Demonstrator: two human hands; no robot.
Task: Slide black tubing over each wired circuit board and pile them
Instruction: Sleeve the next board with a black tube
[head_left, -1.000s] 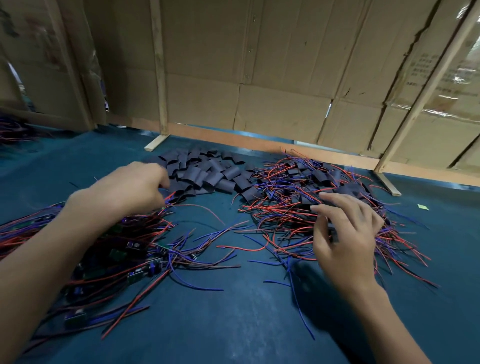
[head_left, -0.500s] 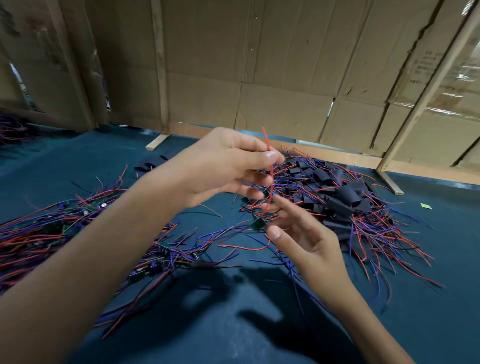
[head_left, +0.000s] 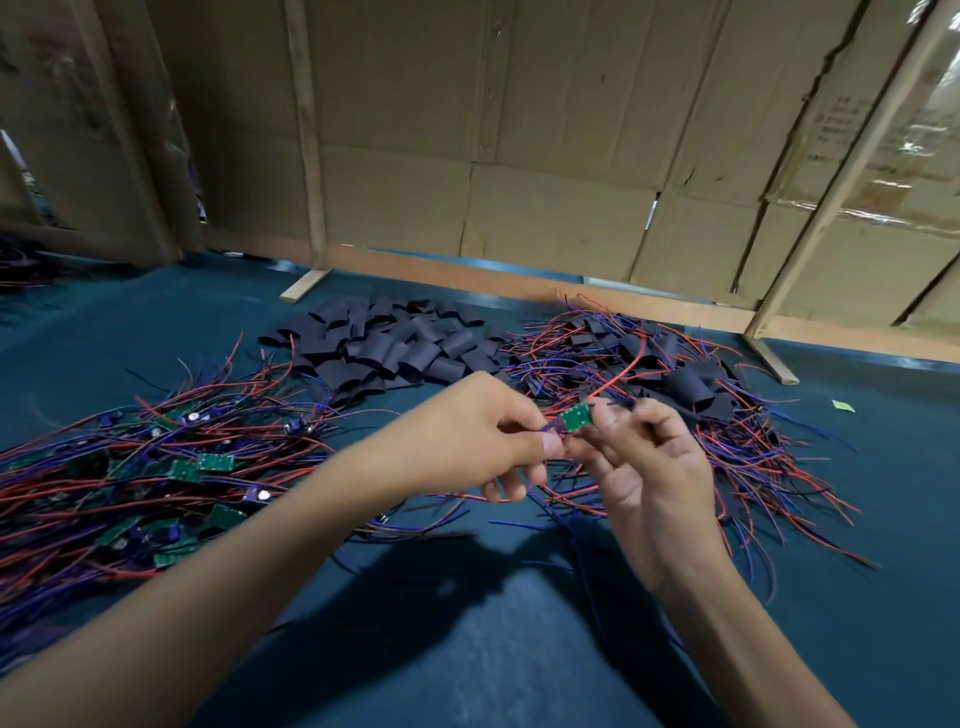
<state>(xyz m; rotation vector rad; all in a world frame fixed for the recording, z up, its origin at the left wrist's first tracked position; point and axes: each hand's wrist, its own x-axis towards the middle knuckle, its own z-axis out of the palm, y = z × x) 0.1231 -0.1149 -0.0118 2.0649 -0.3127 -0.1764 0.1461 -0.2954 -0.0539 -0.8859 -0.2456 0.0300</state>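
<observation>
Hands (head_left: 649, 467) pinch circuit board (head_left: 576, 417) (above bare table (head_left: 493, 649))

Both forearms bare — no sleeves, each hand (head_left: 470, 436) ungloved.

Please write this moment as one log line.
left hand: pinching wires | right hand: holding circuit board | black tubing: not yet on board

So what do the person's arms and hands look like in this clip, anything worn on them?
Both forearms are bare as far as the frame shows: no sleeves in view. The left hand and the right hand wear no gloves, and no rings, watch or wristband can be seen. The fingernails are short.
</observation>
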